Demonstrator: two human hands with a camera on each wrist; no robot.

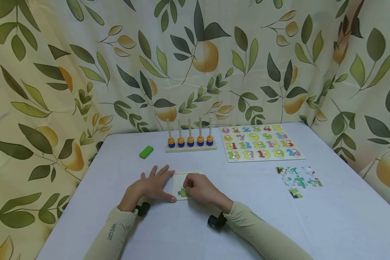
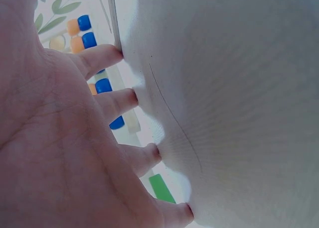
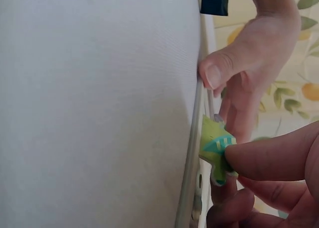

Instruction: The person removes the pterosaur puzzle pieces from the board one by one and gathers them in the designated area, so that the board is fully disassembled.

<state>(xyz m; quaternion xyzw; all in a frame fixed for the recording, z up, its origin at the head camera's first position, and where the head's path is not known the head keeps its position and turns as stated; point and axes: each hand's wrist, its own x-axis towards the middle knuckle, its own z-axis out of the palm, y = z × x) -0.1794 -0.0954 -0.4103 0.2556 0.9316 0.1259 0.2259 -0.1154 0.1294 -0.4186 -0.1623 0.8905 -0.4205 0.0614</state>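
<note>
A small white puzzle tray [image 1: 180, 179] lies on the table in front of me. My left hand [image 1: 151, 187] is spread at its left side, with the thumb at the near left corner and a fingertip by the upper left edge. In the left wrist view its fingertips [image 2: 130, 96] rest on the tablecloth. My right hand [image 1: 201, 188] is over the tray, pinching a green jigsaw piece [image 3: 215, 144] between thumb and fingers, tilted close above the frame. Green pieces [image 1: 182, 193] show in the tray's lower left; the right hand hides its right part.
Several loose jigsaw pieces [image 1: 299, 181] lie to the right. Behind them is a number board [image 1: 263, 142]. A wooden peg stand [image 1: 191, 147] with orange and blue beads stands at the back, with a green block [image 1: 146, 152] to its left. A patterned curtain hangs behind the table.
</note>
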